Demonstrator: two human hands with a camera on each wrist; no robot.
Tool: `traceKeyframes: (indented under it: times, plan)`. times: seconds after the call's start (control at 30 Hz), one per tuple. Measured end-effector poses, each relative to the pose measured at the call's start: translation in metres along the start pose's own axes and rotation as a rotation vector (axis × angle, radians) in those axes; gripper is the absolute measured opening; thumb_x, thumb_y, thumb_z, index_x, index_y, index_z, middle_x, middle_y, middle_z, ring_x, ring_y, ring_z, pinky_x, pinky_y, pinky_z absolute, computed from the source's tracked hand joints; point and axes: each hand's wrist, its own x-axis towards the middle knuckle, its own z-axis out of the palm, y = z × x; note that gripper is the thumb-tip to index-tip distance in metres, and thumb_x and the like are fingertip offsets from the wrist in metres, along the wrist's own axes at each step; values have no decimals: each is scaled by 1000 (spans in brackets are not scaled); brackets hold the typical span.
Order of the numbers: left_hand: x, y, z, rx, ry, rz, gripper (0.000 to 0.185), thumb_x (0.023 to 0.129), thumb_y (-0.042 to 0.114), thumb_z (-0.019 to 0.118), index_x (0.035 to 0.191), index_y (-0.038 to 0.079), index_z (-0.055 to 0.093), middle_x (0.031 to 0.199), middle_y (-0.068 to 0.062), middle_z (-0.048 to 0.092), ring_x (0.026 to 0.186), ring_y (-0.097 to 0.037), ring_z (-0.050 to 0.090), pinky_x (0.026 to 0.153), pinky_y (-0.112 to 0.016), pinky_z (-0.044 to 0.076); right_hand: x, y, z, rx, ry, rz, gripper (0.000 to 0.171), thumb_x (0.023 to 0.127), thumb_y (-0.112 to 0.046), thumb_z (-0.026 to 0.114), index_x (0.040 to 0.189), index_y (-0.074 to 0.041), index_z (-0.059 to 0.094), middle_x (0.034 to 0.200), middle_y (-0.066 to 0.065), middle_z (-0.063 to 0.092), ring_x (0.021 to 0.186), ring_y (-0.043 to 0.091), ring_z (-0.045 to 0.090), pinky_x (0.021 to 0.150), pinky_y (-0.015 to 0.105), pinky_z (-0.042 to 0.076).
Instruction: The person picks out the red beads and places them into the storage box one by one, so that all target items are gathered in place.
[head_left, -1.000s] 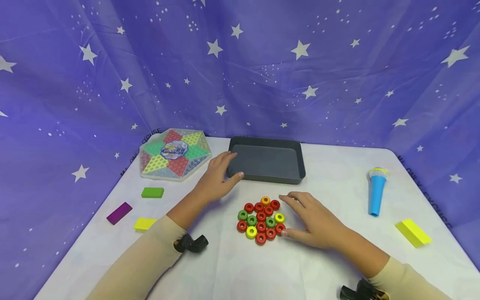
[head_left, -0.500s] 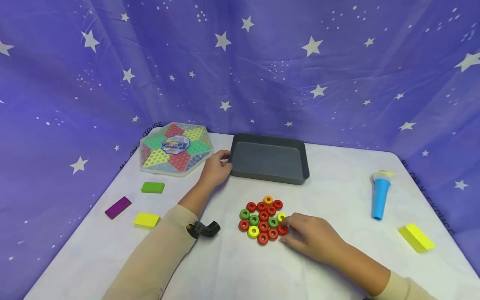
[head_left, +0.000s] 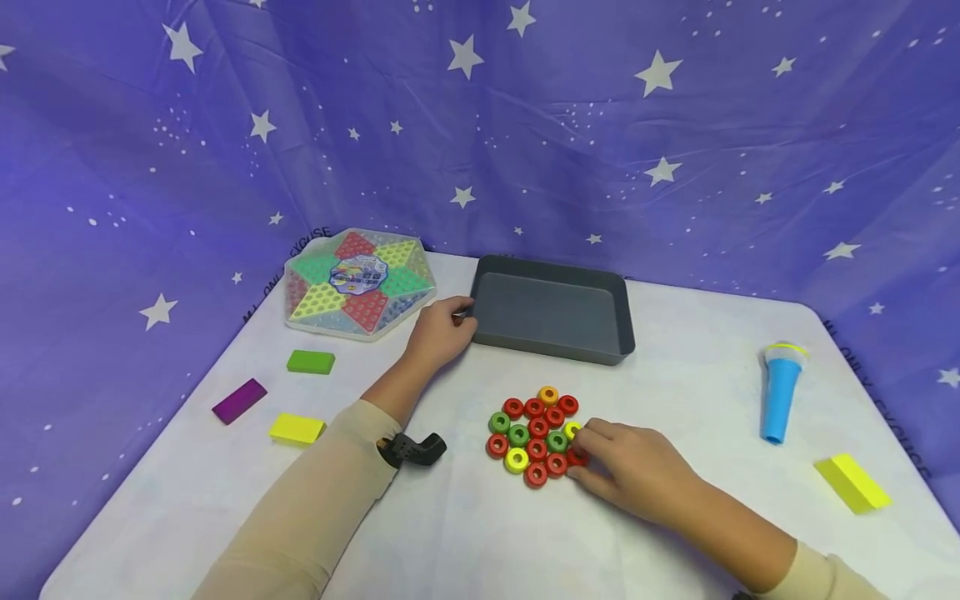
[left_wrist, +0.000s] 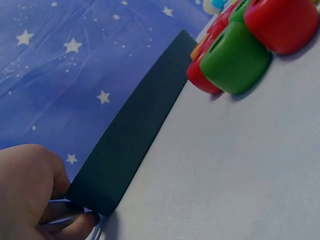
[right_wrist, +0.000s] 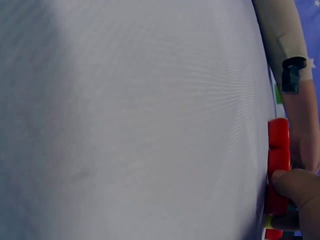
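Note:
My left hand (head_left: 442, 329) grips the left edge of a dark grey tray (head_left: 615, 357) near its front corner. In the left wrist view, fingers curl about the corner of the tray wall (left_wrist: 135, 125). In front of the tray lies a cluster of ring-shaped beads in red, green, yellow and orange, among them a green bead (head_left: 500, 422). At the cluster's right side my right hand (head_left: 637, 467) pinches a red bead (head_left: 576, 457) between thumb and fingers, largely covering it. A yellow bead (head_left: 572, 430) sits just behind that one, beside the fingertips.
At the back left is a Chinese checkers set (head_left: 360, 283) in a clear case. Green (head_left: 311, 362), purple and yellow blocks (head_left: 297, 429) lie on the left. A blue toy microphone (head_left: 782, 400) and another yellow block (head_left: 852, 483) are on the right.
My left hand has come down beside the tray and taken hold of its left edge. My right hand has closed in on the red bead at the cluster's right side.

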Motion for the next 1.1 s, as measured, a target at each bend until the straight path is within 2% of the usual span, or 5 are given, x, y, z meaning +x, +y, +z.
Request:
traceKeyframes:
  times: [0.27,0.43,0.6,0.83,1.1]
  plan:
    - [3,2,1,-115,-7,-33,45,89,14,59,133,8,67,128,-11,69,109,-23,69,96,-41,54,8,9,-33,133,-70,-20,28,79,-29,81,106,-26,71,93,-24,59,68,-6,49,60,19,46]
    - [2,1,0,-113,-21,-64,46,89,16,59,134,10,66,132,-9,67,111,-21,68,97,-40,53,36,48,-66,243,-163,-56,30,81,-19,80,110,-25,73,98,-22,61,71,-2,52,59,19,46]
    - [0,5,2,-88,-7,-80,47,89,15,59,135,12,66,130,-9,68,113,-23,67,98,-42,52,81,99,-88,274,-214,20,28,86,-16,78,113,-20,74,99,-14,66,76,7,59,62,25,51]
    - [-2,1,-1,-60,-8,-88,50,89,15,58,138,11,64,123,-11,70,111,-24,66,96,-42,52,147,164,-68,180,-241,157,26,88,-12,74,114,-6,73,104,6,72,85,23,63,75,42,55]
    - [-1,5,2,-71,-13,-81,50,88,15,58,138,12,64,132,-10,67,119,-25,66,101,-42,52,170,197,-27,-4,-274,342,20,87,-22,76,104,-11,75,93,6,69,86,27,61,74,48,52]
